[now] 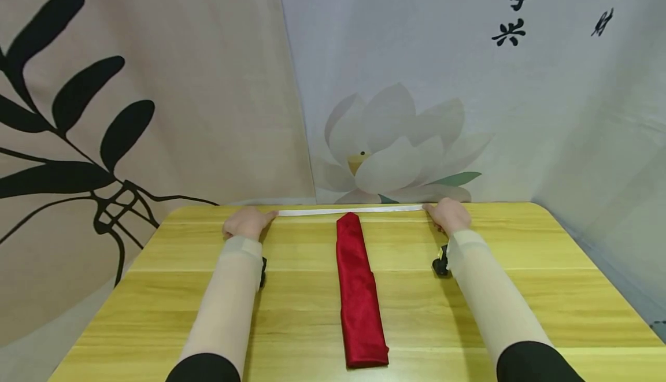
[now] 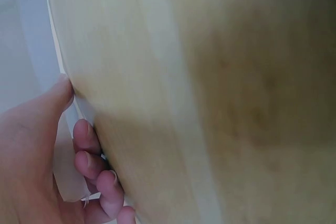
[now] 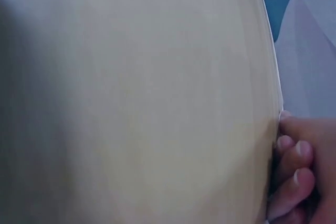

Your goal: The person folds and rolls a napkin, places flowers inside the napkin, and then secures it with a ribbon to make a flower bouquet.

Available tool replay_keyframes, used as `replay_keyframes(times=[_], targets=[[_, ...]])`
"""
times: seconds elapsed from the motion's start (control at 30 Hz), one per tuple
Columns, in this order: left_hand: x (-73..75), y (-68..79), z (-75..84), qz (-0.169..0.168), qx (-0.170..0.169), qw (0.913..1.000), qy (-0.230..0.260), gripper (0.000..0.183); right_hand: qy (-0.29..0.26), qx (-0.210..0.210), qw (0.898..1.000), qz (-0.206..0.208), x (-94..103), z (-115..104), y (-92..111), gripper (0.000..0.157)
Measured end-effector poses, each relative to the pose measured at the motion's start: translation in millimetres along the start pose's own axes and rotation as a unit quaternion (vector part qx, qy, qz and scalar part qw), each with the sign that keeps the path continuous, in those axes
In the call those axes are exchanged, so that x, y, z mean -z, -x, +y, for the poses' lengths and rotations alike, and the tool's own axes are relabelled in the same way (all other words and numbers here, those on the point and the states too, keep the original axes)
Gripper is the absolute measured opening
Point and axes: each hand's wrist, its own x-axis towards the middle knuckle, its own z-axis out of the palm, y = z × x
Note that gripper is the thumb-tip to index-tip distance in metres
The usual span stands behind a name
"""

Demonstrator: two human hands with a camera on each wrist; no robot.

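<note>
A narrow white ribbon (image 1: 307,212) is stretched straight, left to right, along the far edge of the table. My left hand (image 1: 246,223) pinches it at the left, and a loose white tail (image 2: 68,174) hangs beside the curled fingers in the left wrist view. At the right, my right hand (image 1: 450,215) pinches the ribbon between thumb and fingers, the other fingers curled under. Between my arms lies a long strip of folded shiny red cloth (image 1: 360,295), its pointed far tip overlapping the ribbon's line in the head view.
The yellow wood-grain table (image 1: 520,289) has rounded far corners. Right behind its far edge hangs a pale curtain (image 1: 546,110) with a printed lotus (image 1: 395,156) and dark characters. Another curtain printed with black leaves (image 1: 47,174) hangs at the left. A small black camera (image 1: 440,262) sits at my right wrist.
</note>
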Motion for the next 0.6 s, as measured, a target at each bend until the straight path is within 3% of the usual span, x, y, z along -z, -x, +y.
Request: replay_keyframes(times=[0.3,0.6], targets=[[-0.3,-7.3,0.3,-0.008,-0.006,0.9999,-0.003,0.086,-0.001,0.004,1.0,-0.002,2.5,-0.2,-1.4,0.064],[-0.1,-5.5,0.0,-0.003,-0.013,0.9999,-0.005,0.087,-0.008,0.008,1.0,0.001,3.5,-1.8,1.5,0.063]])
